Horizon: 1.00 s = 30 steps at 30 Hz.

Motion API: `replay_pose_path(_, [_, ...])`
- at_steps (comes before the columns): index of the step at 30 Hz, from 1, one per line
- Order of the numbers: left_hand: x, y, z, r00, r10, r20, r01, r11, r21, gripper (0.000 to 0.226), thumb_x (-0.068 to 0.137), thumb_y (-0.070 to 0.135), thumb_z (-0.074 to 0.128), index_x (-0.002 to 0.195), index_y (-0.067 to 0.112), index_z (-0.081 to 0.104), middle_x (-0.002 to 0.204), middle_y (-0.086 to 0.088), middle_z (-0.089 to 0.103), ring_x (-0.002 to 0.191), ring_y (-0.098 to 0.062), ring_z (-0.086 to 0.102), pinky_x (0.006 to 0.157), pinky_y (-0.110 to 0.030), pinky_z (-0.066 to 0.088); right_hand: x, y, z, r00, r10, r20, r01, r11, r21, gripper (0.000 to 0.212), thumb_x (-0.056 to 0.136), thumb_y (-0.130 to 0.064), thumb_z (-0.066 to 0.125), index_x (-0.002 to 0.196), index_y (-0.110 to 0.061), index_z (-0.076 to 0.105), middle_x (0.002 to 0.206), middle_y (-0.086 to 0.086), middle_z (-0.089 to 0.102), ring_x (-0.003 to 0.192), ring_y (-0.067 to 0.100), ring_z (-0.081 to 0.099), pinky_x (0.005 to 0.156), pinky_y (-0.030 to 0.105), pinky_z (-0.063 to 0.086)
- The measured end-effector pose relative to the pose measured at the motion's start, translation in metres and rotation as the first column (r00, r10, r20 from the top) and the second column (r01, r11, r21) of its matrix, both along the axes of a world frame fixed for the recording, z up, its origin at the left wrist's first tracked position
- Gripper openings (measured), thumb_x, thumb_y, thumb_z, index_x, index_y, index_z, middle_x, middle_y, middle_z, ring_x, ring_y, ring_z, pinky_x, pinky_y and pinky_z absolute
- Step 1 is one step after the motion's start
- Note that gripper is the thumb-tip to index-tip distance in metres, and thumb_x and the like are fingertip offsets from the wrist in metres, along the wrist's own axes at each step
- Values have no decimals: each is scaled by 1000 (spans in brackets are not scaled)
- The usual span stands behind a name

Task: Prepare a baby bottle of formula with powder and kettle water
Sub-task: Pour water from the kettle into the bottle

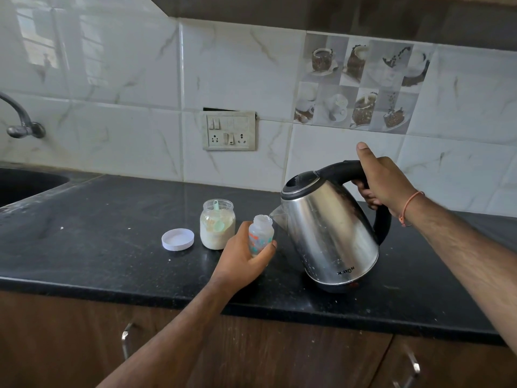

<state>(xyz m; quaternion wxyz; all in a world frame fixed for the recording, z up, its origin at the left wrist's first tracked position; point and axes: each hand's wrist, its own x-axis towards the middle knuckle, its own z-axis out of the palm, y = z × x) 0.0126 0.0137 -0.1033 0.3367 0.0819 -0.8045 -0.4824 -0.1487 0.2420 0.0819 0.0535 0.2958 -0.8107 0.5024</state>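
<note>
Water-filling step: right hand (pixel 383 182) grip wrapped round kettle (pixel 330 228) handle, spout beside baby bottle (pixel 260 236) mouth; left hand (pixel 246 257) grip clasps bottle; next, further slow tilt.

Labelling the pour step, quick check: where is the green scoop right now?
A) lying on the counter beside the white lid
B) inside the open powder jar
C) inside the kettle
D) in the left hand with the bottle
B: the green scoop stands inside the open powder jar, its handle near the mouth, while the left hand holds only the bottle.
</note>
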Motion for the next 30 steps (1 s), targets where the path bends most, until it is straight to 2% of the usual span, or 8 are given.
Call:
replay_pose_path(3, [-1, -1, -1, 1000, -3, 19, 3, 1000, -15, 35, 98, 41, 78, 124, 28, 57, 106, 12, 73, 97, 4, 70, 84, -24, 63, -1, 0, 1, 1000, -2, -4, 2, 1000, 8, 79, 108, -73, 30, 68, -7, 48, 47, 4, 32, 39, 21, 25, 48, 27, 29])
replay_pose_path(12, [-5, -5, -4, 1000, 18, 20, -19, 1000, 8, 36, 96, 39, 79, 123, 25, 58, 105, 11, 72, 95, 4, 70, 73, -13, 55, 1, -3, 2, 999, -10, -33, 11, 999, 32, 80, 107, -74, 31, 68, -6, 49, 48, 4, 34, 41, 21, 28, 49, 28, 30])
replay_pose_path(19, [-4, -4, -4, 999, 35, 30, -36, 999, 37, 36, 95, 37, 79, 122, 26, 59, 106, 11, 71, 96, 5, 69, 71, -11, 54, 3, -8, 3, 998, -12, -61, 14, 999, 43, 79, 107, -73, 31, 67, -8, 51, 47, 3, 38, 39, 21, 30, 50, 30, 32])
replay_pose_path(25, [-4, -4, -4, 997, 66, 30, -68, 997, 43, 32, 93, 33, 80, 117, 26, 59, 102, 10, 70, 91, -4, 70, 72, -17, 54, 2, -9, 3, 998, -18, -67, 21, 999, 44, 80, 106, -75, 31, 65, -8, 50, 47, 3, 39, 39, 21, 31, 50, 30, 33])
replay_pose_path(30, [-6, -6, -5, 997, 73, 32, -75, 996, 41, 31, 90, 28, 81, 113, 26, 60, 100, 9, 70, 90, -3, 69, 75, -21, 54, 4, -11, 4, 997, -18, -71, 22, 998, 52, 79, 106, -74, 31, 63, -10, 49, 47, 2, 39, 40, 21, 32, 50, 30, 33])
